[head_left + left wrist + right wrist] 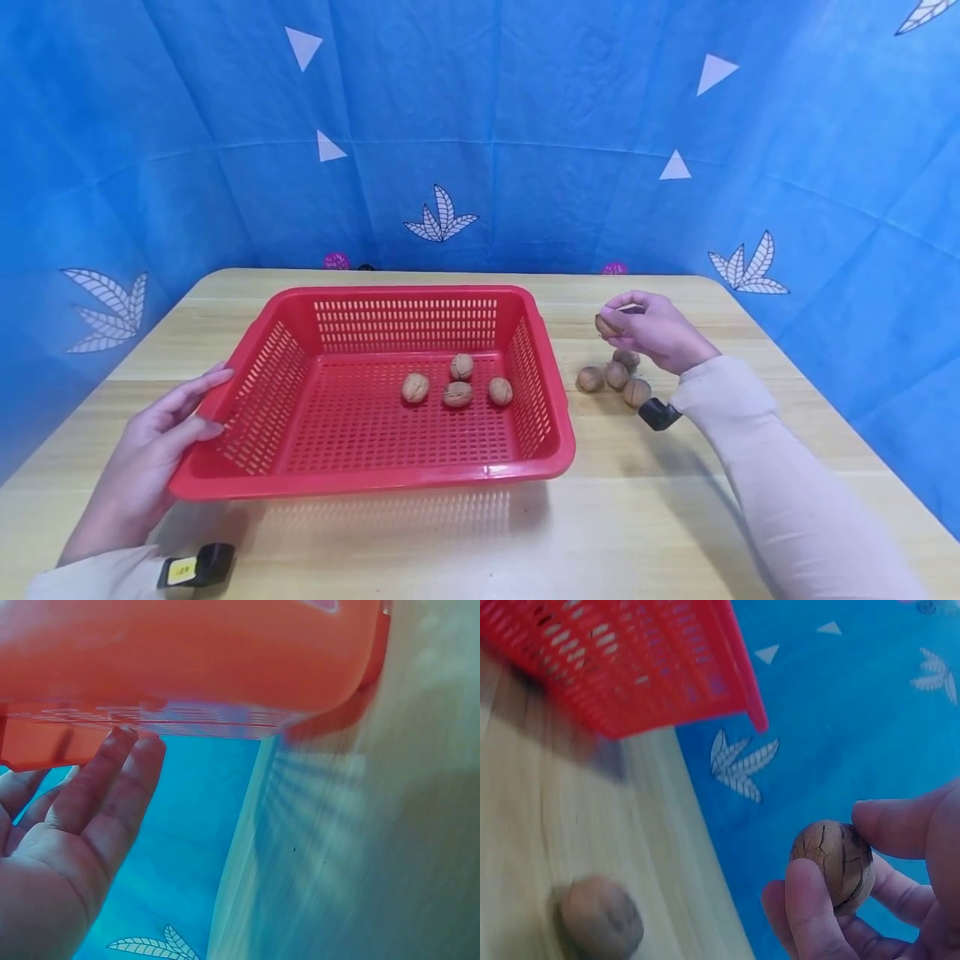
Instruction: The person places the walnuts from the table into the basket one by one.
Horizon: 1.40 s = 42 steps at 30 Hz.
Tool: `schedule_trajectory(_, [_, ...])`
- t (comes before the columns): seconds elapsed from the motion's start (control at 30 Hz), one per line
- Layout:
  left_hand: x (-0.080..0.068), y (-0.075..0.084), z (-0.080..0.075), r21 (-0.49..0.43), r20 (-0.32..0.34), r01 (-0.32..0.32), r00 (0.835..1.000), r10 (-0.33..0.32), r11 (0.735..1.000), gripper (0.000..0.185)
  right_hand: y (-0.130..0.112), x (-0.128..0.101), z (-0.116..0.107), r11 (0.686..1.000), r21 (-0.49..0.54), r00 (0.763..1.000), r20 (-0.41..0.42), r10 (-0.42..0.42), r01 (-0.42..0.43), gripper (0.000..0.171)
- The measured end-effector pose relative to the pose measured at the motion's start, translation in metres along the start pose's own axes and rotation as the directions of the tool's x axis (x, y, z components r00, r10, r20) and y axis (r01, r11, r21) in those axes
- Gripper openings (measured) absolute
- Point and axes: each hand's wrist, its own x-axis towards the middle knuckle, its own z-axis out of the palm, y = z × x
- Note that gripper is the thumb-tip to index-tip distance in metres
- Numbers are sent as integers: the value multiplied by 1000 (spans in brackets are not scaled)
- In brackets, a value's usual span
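Note:
A red plastic basket with slotted walls has its left rim gripped by my left hand, thumb over the rim and fingers along the outer wall. Light and shadow show under the basket's front, so it looks partly raised off the table. Several walnuts lie on its floor, towards the right. To the right of the basket, my right hand pinches a walnut with a cracked-looking shell between thumb and fingers. Just below that hand, several more walnuts sit in a small cluster on the table.
The light wooden table carries the basket and the walnut cluster. Behind it hangs a blue curtain with white leaf and triangle prints. A black wrist camera sits on the left sleeve, another black camera on the right.

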Motion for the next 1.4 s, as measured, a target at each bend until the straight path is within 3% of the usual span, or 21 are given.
schedule_trajectory(0.47, [0,2,1,22,-5,9,1000,-9,1000,58,-23,14,39,990,127,996,50,-76,70,27])
schedule_trajectory(0.8, [-1,2,2,30,-12,25,1000,-25,999,58,-34,16,58,988,117,994,43,-104,98,29])
schedule_trajectory(1.03, [-7,2,1,96,-38,76,997,-73,993,60,-39,18,70,992,95,994,55,-93,88,31])
schedule_trajectory(1.4, [-1,3,1,62,-10,14,1000,-13,998,59,-60,22,83,990,97,989,93,-114,105,28])
